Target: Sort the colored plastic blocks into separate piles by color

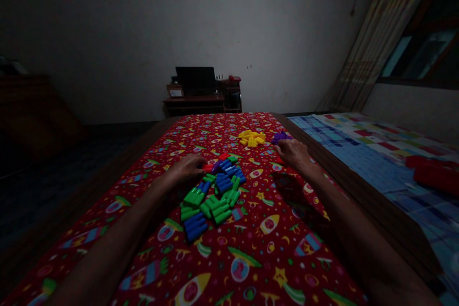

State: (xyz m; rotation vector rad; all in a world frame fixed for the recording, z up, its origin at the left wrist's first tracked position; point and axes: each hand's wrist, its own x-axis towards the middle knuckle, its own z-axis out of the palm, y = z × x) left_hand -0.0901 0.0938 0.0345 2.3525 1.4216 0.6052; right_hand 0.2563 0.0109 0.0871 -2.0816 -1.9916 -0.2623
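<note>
A heap of green and blue plastic blocks (211,196), with a few red and purple ones at its far edge, lies on a red rocket-print cloth (251,248). My left hand (188,168) rests palm down at the heap's far left edge, fingers curled and touching a red block (208,168). My right hand (292,151) lies further right, fingers bent, close to a small group of purple blocks (280,136). Whether it holds one is hidden. A pile of yellow blocks (252,138) sits beyond, between the two hands.
The cloth covers a long surface with a wooden edge (358,186) on the right. A blue checked mattress (376,153) with red objects (433,172) lies beside it. A low desk with a dark laptop (196,81) stands against the far wall. The room is dim.
</note>
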